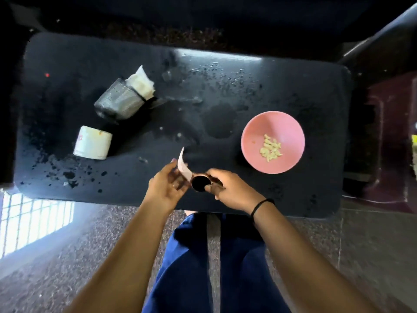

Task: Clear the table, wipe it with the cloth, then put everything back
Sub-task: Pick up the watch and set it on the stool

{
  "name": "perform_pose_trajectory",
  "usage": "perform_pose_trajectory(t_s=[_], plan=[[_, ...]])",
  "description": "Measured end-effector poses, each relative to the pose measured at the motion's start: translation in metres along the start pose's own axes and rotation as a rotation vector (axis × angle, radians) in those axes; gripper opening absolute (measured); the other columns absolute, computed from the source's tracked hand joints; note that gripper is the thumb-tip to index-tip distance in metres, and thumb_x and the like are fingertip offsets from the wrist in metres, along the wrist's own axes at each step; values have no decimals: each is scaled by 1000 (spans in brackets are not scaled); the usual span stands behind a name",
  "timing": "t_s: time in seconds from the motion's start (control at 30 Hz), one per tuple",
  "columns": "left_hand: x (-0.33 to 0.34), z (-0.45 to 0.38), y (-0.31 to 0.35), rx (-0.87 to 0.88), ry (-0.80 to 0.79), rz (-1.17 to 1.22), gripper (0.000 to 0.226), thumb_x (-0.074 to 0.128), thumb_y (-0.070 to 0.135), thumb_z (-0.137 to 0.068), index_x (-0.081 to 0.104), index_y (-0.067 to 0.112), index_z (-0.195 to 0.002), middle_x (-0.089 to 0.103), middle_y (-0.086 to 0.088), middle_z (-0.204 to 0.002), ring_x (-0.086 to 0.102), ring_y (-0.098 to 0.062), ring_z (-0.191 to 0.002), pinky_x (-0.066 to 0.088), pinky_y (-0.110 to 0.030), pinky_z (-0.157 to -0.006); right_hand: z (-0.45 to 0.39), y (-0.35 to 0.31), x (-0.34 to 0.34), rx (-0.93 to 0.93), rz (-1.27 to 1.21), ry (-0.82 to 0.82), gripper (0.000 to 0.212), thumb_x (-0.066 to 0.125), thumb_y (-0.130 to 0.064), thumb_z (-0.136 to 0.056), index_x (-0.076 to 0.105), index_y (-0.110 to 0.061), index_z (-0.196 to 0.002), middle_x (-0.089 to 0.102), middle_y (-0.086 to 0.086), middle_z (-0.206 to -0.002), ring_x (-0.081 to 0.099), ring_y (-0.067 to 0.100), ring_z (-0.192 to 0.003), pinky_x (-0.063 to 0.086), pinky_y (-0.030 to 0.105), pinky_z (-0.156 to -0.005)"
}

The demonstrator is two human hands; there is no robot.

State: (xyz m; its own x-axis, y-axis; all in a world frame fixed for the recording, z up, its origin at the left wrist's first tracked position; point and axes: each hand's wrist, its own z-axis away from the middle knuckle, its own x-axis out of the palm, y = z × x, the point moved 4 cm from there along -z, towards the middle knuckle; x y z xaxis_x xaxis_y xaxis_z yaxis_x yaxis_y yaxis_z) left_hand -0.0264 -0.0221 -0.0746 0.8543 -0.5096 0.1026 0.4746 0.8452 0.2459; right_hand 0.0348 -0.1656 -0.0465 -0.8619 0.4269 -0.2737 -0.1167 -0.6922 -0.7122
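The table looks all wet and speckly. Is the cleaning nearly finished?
Hard to say. The table shows wet patches. The pink bowl, white jar and mesh holder stand on it. The right hand grips a small cup; the left hand holds a paper strip. No cloth shows.

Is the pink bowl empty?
No, the pink bowl on the table holds a small heap of pale nuts in its lower right part.
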Motion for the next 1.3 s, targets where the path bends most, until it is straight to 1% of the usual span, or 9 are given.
perform_pose_trajectory(t_s=[0.2,0.37,0.53,0.63,0.83,0.97,1.07,1.2,1.3], plan=[[52,28,-66,-35,-203,-215,15,54,0,-90,62,13,-86,70,-2,-67,68,-11,-59,59,-28,-58,88,78,-79,198,-232,40,14,69,-14,-85,66,0,-83,64,5,-69,58,11,-60,46,16,-56],[138,57,-153,-159,-366,-440,10,56,-6,-85,62,1,-82,72,-12,-69,70,-17,-61,60,-30,-58,185,172,-166,411,-249,169,19,78,-22,-77,66,-15,-64,61,-6,-49,48,-3,-43,34,10,-46],[223,70,-231,-260,-480,-571,5,62,-5,-81,67,-2,-82,73,-21,-85,73,-24,-74,59,-29,-60,264,263,-240,561,-229,292,14,71,-5,-80,68,-11,-69,59,-7,-53,51,4,-55,36,14,-53],[268,71,-280,-249,-471,-622,10,69,-4,-78,62,2,-83,74,-21,-87,74,-23,-75,59,-27,-59,296,316,-276,664,-253,399,6,66,-1,-85,68,-6,-82,58,7,-63,51,17,-63,41,27,-57],[327,59,-345,-208,-386,-708,10,69,-1,-81,64,-1,-90,73,-18,-82,73,-16,-67,60,-25,-61,313,379,-328,686,-309,749,9,72,-1,-80,65,-3,-86,49,11,-57,41,18,-49,34,17,-39],[338,43,-353,-143,-324,-745,17,69,1,-82,62,-2,-97,72,-17,-81,71,-15,-65,60,-27,-65,304,400,-339,702,-306,769,13,75,-2,-76,65,-10,-77,55,12,-65,47,16,-52,42,21,-44],[339,36,-357,-128,-284,-797,16,68,2,-83,62,-1,-97,71,-14,-78,69,-13,-61,60,-26,-62,300,402,-341,686,-274,799,14,77,-4,-74,68,-6,-85,56,7,-72,51,19,-62,47,26,-55],[340,31,-362,-120,-260,-847,15,68,5,-84,61,2,-97,70,-12,-84,67,-16,-68,60,-28,-60,299,394,-336,691,24,879,24,77,-10,-75,66,-10,-96,45,8,-98,47,28,-93,35,28,-77],[339,28,-362,-95,-256,-894,27,72,11,-82,59,8,-106,69,-11,-100,67,-18,-86,59,-32,-63,302,389,-326,772,130,917,34,74,-17,-78,63,-17,-110,46,15,-120,37,36,-120,35,42,-95]])
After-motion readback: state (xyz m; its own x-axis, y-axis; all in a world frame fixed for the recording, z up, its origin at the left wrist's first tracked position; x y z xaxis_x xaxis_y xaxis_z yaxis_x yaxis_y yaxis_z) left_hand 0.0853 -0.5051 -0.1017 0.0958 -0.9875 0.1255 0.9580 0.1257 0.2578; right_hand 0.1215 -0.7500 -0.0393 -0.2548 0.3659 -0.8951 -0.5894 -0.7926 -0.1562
